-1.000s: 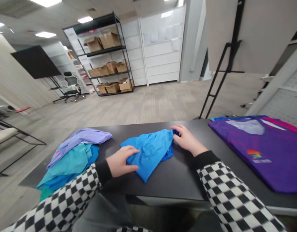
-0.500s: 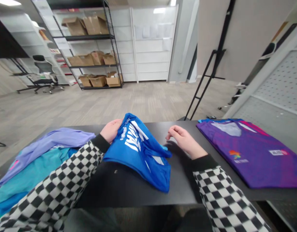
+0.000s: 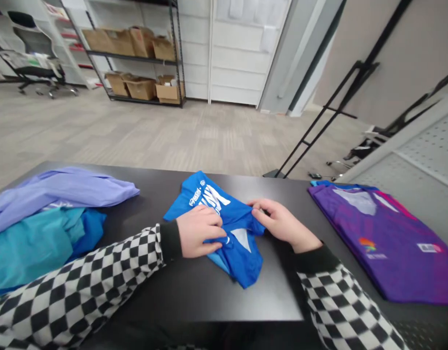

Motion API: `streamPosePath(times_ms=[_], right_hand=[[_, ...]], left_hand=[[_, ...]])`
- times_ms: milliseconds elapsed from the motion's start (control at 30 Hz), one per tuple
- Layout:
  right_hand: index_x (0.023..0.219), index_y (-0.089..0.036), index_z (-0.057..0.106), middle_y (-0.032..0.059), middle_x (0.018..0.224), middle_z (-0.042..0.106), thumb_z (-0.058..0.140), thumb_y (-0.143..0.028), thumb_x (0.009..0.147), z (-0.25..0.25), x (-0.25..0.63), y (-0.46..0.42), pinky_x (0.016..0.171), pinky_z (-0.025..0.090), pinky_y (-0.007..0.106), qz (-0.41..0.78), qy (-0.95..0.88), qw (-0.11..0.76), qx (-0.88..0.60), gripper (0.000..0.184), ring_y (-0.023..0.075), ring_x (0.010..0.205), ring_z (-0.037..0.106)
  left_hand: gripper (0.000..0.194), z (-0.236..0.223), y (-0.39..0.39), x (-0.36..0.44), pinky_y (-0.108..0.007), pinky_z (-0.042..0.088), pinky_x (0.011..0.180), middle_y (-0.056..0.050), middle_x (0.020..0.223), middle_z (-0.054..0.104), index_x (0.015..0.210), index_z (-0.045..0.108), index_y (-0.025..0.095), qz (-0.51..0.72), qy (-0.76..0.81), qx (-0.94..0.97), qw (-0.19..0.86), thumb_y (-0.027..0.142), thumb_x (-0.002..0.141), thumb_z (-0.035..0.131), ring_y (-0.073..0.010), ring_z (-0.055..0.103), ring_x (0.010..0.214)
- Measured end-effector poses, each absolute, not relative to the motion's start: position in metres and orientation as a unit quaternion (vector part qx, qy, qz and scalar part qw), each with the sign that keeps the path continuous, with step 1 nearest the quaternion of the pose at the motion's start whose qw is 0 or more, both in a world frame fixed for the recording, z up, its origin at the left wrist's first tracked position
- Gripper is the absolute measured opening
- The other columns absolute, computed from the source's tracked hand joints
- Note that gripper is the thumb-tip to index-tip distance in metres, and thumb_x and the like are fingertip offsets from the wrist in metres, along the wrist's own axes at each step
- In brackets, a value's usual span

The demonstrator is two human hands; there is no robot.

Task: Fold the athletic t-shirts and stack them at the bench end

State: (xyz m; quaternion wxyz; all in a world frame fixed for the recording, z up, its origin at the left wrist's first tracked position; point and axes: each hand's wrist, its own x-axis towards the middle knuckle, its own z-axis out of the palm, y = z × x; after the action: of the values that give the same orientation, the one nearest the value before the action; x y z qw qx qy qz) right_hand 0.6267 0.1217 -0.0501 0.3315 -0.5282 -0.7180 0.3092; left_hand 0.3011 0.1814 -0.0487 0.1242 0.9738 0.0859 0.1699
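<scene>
my left hand [image 3: 200, 231] closes over a fold of a blue sports jersey [image 3: 242, 265], fingers curled down on the fabric, while my right hand [image 3: 282, 223] pinches its edge between thumb and fingertips, the two hands just beside each other. the jersey lies bunched and folded on a black table [image 3: 195, 296], white lettering showing near its top, too creased to read. checkered sleeves [image 3: 78, 291] with black cuffs run from both wrists. to my left, a lavender garment [image 3: 56, 189] lies over a teal garment [image 3: 30, 248] and a blue garment [image 3: 93, 228] in a loose heap. to my right lies a flat purple jersey [image 3: 366, 253] with a rainbow-coloured logo. beyond the table, cardboard boxes [image 3: 142, 88] sit on a black wire shelving unit [image 3: 176, 58], an office chair [image 3: 34, 63] to its left.
</scene>
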Motion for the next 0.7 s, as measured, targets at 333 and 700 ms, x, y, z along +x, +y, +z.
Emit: streamPosePath(times_ms=[333, 700], right_hand=[[0.076, -0.024, 0.069, 0.0073, 0.093, 0.080, 0.067, -0.054, 0.092, -0.065, 0.679, 0.134, 0.084, 0.055, 0.038, 0.216, -0.596, 0.356, -0.687, 0.034, 0.0261, 0.087, 0.071], [0.109, -0.021, 0.086, 0.0063, 0.089, 0.082, 0.059, -0.029, 0.081, -0.078, 0.689, 0.134, 0.062, 0.053, 0.033, 0.202, -0.555, 0.378, -0.713, 0.040, 0.0199, 0.062, 0.064]], left_hand=[[0.028, -0.033, 0.220, 0.266, -0.040, 0.043, 0.073, -0.002, 0.066, 0.062, 0.073, 0.056, 0.025, 0.175, 0.063, 0.968, 0.169, 0.026, 0.101, 0.055, -0.0209, 0.060, 0.065], [0.027, -0.055, 0.139, 0.316, -0.046, 0.049, 0.096, -0.009, 0.103, 0.077, 0.119, 0.080, 0.028, 0.144, 0.074, 0.973, 0.162, 0.047, 0.104, 0.070, -0.0293, 0.070, 0.102]])
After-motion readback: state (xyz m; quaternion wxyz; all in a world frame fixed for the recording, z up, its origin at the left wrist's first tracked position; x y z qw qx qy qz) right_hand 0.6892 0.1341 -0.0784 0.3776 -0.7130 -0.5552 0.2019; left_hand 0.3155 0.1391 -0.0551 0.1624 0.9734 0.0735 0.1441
